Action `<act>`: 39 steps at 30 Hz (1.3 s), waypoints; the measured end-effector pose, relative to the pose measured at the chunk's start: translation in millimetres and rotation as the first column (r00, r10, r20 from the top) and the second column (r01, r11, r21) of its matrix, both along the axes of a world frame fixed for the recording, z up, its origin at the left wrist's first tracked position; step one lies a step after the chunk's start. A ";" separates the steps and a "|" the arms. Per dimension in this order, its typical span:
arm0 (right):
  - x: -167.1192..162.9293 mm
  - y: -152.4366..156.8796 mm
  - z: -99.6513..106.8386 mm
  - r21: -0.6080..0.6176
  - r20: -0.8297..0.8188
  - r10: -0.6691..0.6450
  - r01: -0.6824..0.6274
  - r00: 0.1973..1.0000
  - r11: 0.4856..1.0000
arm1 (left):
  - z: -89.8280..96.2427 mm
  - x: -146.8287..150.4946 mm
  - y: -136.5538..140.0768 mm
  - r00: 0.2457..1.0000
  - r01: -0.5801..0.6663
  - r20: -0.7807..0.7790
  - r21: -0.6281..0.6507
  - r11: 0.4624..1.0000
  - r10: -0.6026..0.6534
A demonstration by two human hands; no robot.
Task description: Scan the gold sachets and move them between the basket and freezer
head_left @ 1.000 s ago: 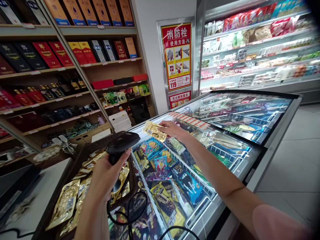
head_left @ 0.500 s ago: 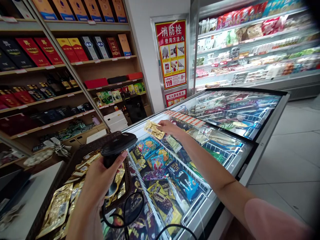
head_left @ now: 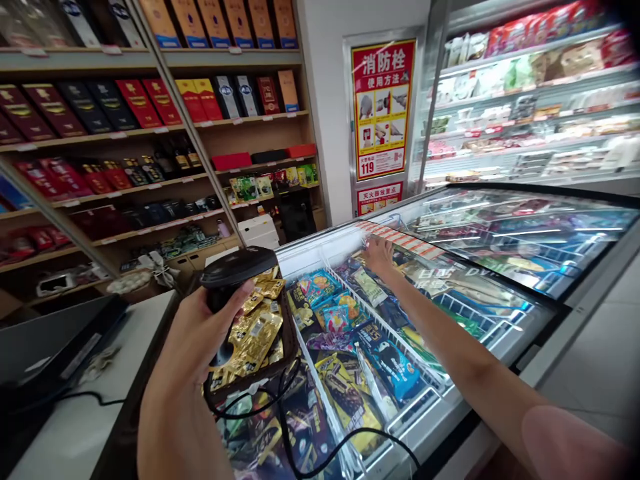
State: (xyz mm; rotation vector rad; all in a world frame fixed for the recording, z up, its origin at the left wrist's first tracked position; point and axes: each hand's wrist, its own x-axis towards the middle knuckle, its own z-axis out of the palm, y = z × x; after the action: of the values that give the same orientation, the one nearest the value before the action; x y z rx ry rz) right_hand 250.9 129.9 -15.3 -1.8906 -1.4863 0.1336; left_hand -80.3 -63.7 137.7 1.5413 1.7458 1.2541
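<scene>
My left hand is wrapped around the handle of a black barcode scanner, its head pointing away from me and its cable trailing below. Just beyond and under the scanner is a dark woven basket piled with gold foil packets. My right hand reaches out over the far side of a chest freezer, near the striped edge strip. Its fingers look bent and apart, slightly blurred, with no packet visible in them. Below lie wrapped ice creams in white wire baskets.
A sliding glass lid covers the freezer's right part. At left stands a white counter with a dark device on it. Shelves of boxed bottles line the back, and a lit open fridge stands at right.
The gold packet that was in my right hand is out of sight. That hand has moved slightly right and its fingers have spread. The view has swung left; the scanner stays in my left hand.
</scene>
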 end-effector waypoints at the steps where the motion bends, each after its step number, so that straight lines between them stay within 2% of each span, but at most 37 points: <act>1: -15.3 -2.5 6.7 0.015 0.009 0.063 -0.063 0.998 0.998 | 1.2 -3.1 -1.2 1.000 -0.014 -0.004 0.003 1.000 0.014; 3: -57.3 -7.4 19.2 -0.019 0.006 0.232 -0.231 0.973 0.973 | 4.1 -6.7 -3.8 0.999 -0.041 0.009 0.008 0.999 0.041; 5: -108.6 -12.2 28.0 -0.052 -0.007 0.348 -0.348 0.937 0.936 | 6.8 -6.3 -6.6 0.998 -0.061 0.034 0.018 0.998 0.060; 6: -134.4 -14.4 30.8 -0.111 -0.028 0.411 -0.411 0.911 0.905 | 7.8 -5.1 -7.8 0.997 -0.064 0.043 0.029 0.998 0.063; 8: -179.0 -18.8 34.0 -0.162 -0.021 0.486 -0.482 0.874 0.861 | 8.7 -1.5 -9.6 0.997 -0.059 0.049 0.053 0.997 0.057; 10: -208.6 -23.1 35.6 -0.203 0.001 0.514 -0.503 0.858 0.840 | 8.2 2.0 -10.2 0.998 -0.046 0.040 0.058 0.997 0.044; 13: -224.1 -29.1 37.7 -0.194 0.090 0.586 -0.562 0.806 0.804 | 5.8 6.2 -8.8 0.998 -0.018 0.057 0.046 0.999 0.015; 16: -216.7 -32.5 40.8 -0.129 0.099 0.552 -0.539 0.828 0.832 | 3.2 10.0 -5.1 0.992 0.029 0.120 0.062 0.998 -0.037; 19: -193.3 -33.0 43.6 -0.062 -0.041 0.498 -0.500 0.866 0.864 | 1.2 15.7 0.1 0.980 0.057 0.191 0.038 0.998 -0.064; 22: -153.3 -34.9 43.3 0.025 -0.194 0.489 -0.494 0.851 0.869 | -1.6 24.3 6.6 0.955 0.095 0.282 0.011 0.995 -0.095; 26: -88.6 -47.1 37.0 0.116 -0.366 0.430 -0.418 0.825 0.901 | -9.8 36.3 16.1 0.926 0.140 0.349 0.031 0.990 -0.142; 31: -36.5 -68.3 29.1 0.182 -0.454 0.408 -0.366 0.792 0.913 | -25.1 49.3 28.7 0.956 0.173 0.247 -0.029 0.984 -0.161; 37: -22.3 -73.9 30.2 0.169 -0.464 0.380 -0.341 0.800 0.925 | -39.3 64.2 39.1 0.977 0.208 0.080 -0.125 0.970 -0.199; 39: -20.2 -71.9 29.1 0.162 -0.460 0.360 -0.322 0.812 0.933 | -42.0 67.4 39.9 0.979 0.200 0.056 -0.120 0.972 -0.194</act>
State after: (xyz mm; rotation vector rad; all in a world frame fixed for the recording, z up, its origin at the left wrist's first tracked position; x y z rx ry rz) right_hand 230.6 58.0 13.8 -1.3694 -1.4298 0.6617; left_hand -12.9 -23.8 95.6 1.5589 1.5690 1.0529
